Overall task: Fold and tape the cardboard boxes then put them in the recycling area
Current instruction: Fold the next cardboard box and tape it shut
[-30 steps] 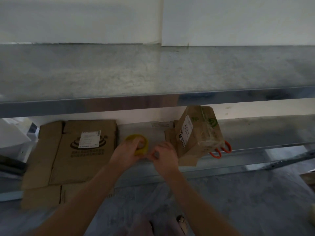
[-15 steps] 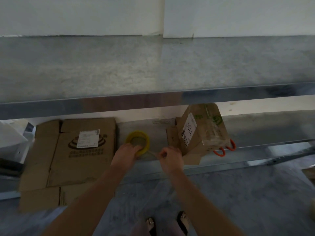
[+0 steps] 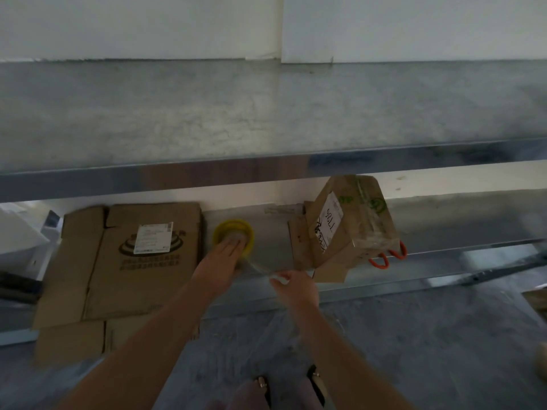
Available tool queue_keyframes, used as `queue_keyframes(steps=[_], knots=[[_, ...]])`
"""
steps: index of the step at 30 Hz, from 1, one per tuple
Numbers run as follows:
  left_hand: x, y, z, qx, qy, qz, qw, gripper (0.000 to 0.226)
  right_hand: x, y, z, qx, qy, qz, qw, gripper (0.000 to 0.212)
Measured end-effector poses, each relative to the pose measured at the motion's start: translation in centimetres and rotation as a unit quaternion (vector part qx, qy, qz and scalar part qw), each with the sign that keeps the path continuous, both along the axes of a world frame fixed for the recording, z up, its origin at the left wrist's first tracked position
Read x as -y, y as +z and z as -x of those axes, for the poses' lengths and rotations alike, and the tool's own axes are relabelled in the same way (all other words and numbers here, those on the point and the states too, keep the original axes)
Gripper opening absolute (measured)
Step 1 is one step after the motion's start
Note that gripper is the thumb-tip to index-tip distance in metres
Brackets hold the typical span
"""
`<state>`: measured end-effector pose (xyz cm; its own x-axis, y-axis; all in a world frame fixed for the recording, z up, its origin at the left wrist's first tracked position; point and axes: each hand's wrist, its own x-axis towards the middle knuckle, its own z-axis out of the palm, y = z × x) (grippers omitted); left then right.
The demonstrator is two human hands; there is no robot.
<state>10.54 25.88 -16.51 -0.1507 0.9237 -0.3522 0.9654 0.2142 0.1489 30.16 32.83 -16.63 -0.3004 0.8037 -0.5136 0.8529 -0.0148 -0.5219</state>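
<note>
2 hands share the taping step. The left hand (image 3: 220,263) lies on the yellow tape roll (image 3: 233,224), which sits flat on the lower shelf (image 3: 272,241). Its fingers (image 3: 233,247) are straight and together, reaching over the core and pressing the roll down. The right hand (image 3: 296,287) pinches the loose end of the tape strip (image 3: 259,267) between curled fingertips, and a short clear length stretches from the roll toward the shelf's front edge.

1 flattened box (image 3: 118,276) lies to the left of the roll, overhanging the front edge. 1 small box (image 3: 355,232), already bound in tape, stands tilted on the right. Orange-handled scissors (image 3: 380,261) show just behind its lower corner.

By my reading, the folding looks done for both boxes, and this strip is being drawn out for more taping, though which box it is meant for I cannot tell. The next move calls for a longer pull with the roll kept pinned. The strip must stay taut so it does not fold onto itself. Then comes a cut, which likely means freeing 1 hand to reach the scissors past the small box. Carrying to the recycling area is not yet begun.
</note>
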Motion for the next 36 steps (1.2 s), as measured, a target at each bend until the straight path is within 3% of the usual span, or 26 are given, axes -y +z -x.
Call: queue_keyframes(steps=[4, 9, 12, 15, 19, 22, 26, 29, 32, 36], knots=[[1.1, 0.6, -0.7, -0.086, -0.003, 0.018, 0.996, 0.078, 1.0, 0.8, -1.8, 0.008, 0.043, -0.002, 0.999, 0.066], [2.1, 2.6, -3.6, -0.121, -0.025, 0.002, 0.992, 0.08, 3.1, 3.6, -4.6, -0.022, 0.153, -0.13, 0.979, 0.062], [2.6, 5.0, -6.2, -0.108, -0.025, -0.042, 0.993, 0.093, 3.7, 6.1, -7.7, -0.055, 0.194, -0.244, 0.949, 0.053], [2.1, 7.5, -9.0, -0.06, -0.001, -0.107, 0.992, 0.09, 2.4, 8.0, -12.2, -0.079, 0.159, -0.401, 0.899, 0.039], [-0.2, 10.6, -13.1, -0.064, -0.007, -0.188, 0.98, 0.08, -2.1, 9.9, -17.6, -0.068, 0.168, -0.485, 0.855, 0.057], [-2.4, 12.2, -16.2, -0.095, -0.009, -0.209, 0.973, 0.08, -6.0, 11.2, -19.4, -0.006, 0.215, -0.483, 0.848, 0.069], [-5.2, 13.0, -19.2, -0.097, 0.026, -0.206, 0.973, 0.076, -10.0, 11.9, -19.2, 0.013, 0.25, -0.43, 0.867, 0.069], [-6.8, 13.0, -20.4, 0.03, 0.096, -0.207, 0.973, 0.076, -12.0, 12.0, -18.4, -0.069, 0.239, -0.349, 0.904, 0.073], [-8.0, 12.9, -21.2, 0.168, 0.148, -0.247, 0.943, 0.069, -13.1, 11.7, -17.6, -0.184, 0.216, -0.246, 0.927, 0.063], [-9.1, 12.6, -21.1, 0.172, 0.172, -0.263, 0.934, 0.053, -13.4, 11.3, -17.0, -0.235, 0.206, -0.181, 0.932, 0.074]])
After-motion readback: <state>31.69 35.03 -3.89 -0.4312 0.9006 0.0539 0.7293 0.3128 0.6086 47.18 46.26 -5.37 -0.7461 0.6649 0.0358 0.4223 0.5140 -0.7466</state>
